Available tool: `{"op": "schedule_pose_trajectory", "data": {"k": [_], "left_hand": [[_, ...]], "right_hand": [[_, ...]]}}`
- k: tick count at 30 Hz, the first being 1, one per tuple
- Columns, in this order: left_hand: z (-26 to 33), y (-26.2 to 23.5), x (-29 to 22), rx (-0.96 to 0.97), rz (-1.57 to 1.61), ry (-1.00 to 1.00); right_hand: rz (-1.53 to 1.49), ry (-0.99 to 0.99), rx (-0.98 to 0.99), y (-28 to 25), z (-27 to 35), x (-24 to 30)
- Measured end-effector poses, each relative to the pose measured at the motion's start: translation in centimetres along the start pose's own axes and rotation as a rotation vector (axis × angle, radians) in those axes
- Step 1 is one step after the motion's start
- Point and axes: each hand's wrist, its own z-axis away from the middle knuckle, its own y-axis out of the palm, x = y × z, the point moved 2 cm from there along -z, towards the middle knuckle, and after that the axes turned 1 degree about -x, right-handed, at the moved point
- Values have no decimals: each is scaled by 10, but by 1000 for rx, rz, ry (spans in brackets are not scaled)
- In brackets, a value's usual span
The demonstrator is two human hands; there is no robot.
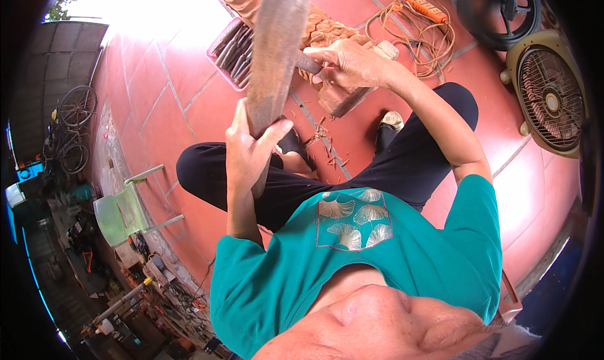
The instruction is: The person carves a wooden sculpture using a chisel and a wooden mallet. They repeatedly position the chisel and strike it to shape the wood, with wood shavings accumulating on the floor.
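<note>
My left hand is wrapped round the lower part of a long, flat wooden mallet, which stands tilted up in front of me. Its broad head hides part of what lies behind. In my right hand, the fingers close on a chisel; only its dark, stubby end shows beside the mallet, and the blade is hidden. Beneath that hand lies a brown wood carving with a scale pattern, its near end a plain block. A pink basket full of dark chisels sits left of the carving.
Wood shavings lie on the red tiles between my feet. Beyond my right arm are an orange power strip with coiled cable, a wheel and a box fan. Leftward stand a green chair, bicycles and piled clutter.
</note>
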Motion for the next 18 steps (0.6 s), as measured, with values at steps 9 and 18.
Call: {"op": "schedule_pose_trajectory", "data": {"k": [9, 18], "left_hand": [[8, 0, -7, -248, 136, 247], [-7, 11, 14, -37, 90, 9]], "right_hand": [[30, -75, -43, 0, 1, 3], [-52, -42, -174, -17, 2, -7]]}}
